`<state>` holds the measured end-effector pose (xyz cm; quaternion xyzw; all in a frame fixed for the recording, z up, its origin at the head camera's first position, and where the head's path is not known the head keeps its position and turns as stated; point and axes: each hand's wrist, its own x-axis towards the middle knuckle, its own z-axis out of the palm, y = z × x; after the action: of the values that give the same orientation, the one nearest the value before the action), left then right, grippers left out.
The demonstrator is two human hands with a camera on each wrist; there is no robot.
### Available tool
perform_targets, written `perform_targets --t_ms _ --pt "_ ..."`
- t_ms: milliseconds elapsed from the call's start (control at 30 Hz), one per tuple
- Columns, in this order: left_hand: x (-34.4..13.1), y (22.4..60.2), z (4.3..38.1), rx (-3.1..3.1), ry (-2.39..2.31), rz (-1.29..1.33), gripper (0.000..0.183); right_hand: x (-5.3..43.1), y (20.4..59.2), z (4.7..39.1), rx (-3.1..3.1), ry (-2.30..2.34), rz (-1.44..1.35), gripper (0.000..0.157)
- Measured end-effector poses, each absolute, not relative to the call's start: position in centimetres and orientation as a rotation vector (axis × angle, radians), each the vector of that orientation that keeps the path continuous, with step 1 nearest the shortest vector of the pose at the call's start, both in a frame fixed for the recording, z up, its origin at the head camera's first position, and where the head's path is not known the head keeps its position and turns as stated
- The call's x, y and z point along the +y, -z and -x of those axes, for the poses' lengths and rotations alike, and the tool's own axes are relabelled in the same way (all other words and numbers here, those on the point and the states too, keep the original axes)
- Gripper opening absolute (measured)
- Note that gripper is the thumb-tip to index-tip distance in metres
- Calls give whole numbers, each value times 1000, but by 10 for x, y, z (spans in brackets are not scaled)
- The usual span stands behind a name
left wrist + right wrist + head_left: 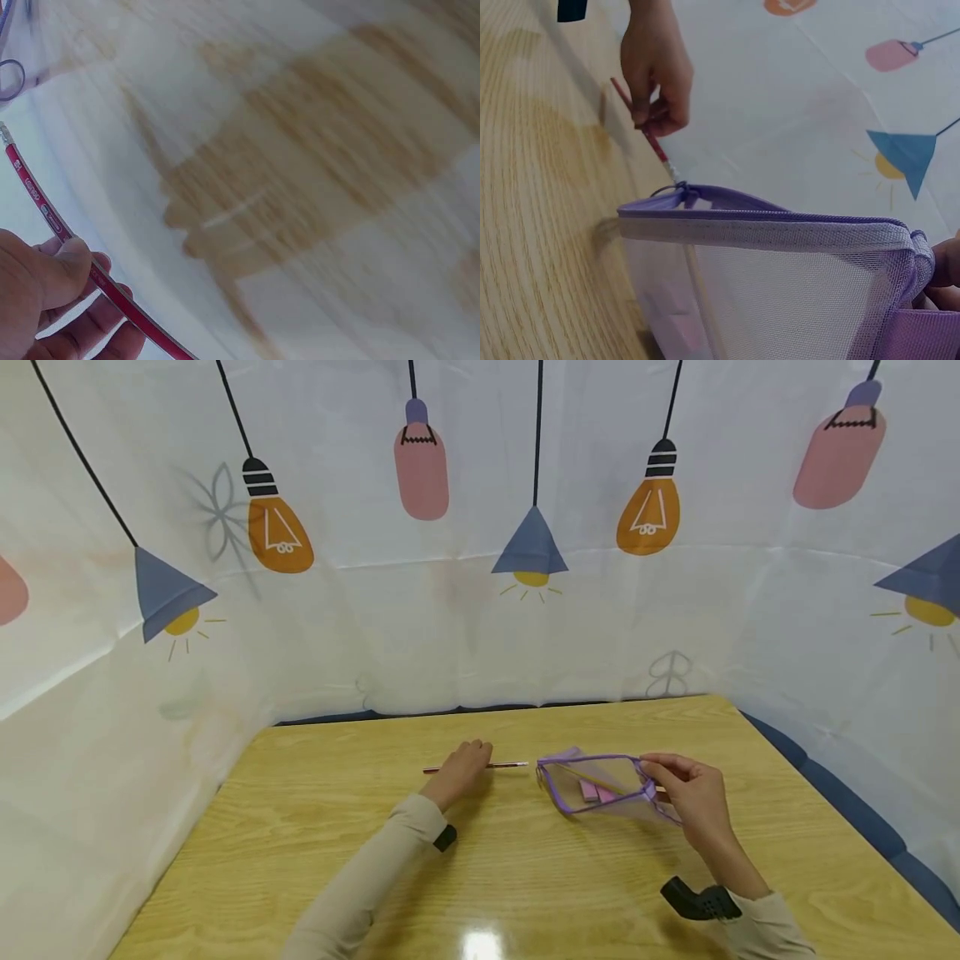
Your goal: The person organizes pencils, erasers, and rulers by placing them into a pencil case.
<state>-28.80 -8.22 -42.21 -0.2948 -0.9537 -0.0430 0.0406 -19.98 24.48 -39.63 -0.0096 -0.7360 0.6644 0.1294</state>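
My left hand [459, 774] pinches a red pencil [124, 301] between thumb and fingers, above the table. The pencil's metal-capped end points right, close to the mouth of a purple mesh zip pouch [795, 292]. At the pouch's right end, my right hand [697, 797] grips the purple edging near a fabric tab. The zip stands open, with its rim spread wide toward me. Through the opening show a yellow pencil [588, 776] and pink block-shaped items [589, 791]. In the right wrist view only fingertips [946, 264] of my right hand show, at the pouch's corner.
Both hands are over a light wood table [480, 877]. A white curtain [480, 635] printed with lamps and bulbs surrounds its back and sides. Dark blue padding [855, 806] runs along the right edge. Each wrist wears a black device [701, 902].
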Motion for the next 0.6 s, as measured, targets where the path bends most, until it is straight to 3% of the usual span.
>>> perform_targets --t_ms 267,600 --pt "-95 421 283 -2775 162 1097 14 241 395 198 -2175 -1896 -8 31" --pt "-103 415 277 -2700 181 1128 17 235 390 196 -2197 -1881 -107 33"
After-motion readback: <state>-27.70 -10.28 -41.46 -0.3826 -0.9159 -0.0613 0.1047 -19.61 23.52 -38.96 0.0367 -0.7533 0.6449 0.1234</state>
